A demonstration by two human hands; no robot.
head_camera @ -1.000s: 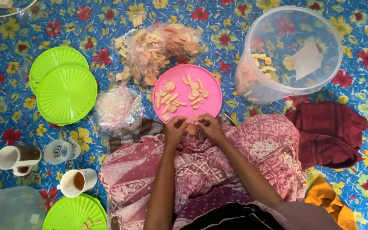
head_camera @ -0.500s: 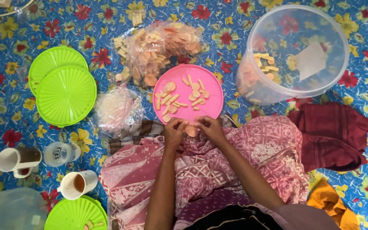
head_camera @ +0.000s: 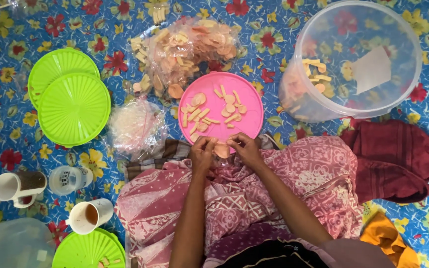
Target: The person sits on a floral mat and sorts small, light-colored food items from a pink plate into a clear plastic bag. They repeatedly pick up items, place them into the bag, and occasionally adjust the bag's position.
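Head view: the left hand (head_camera: 202,155) and right hand (head_camera: 244,149) meet fingertip to fingertip, both pinched shut around a round orange cracker (head_camera: 221,150) held between them. The step in hand looks like splitting or sorting that piece; the next move likely calls for a small, careful pull so it does not crumble. The cracker is flat, pale orange, partly hidden by fingers. Just beyond the grip lies a pink plate (head_camera: 247,92) scattered with similar pieces; below it, pink patterned cloth (head_camera: 299,173).
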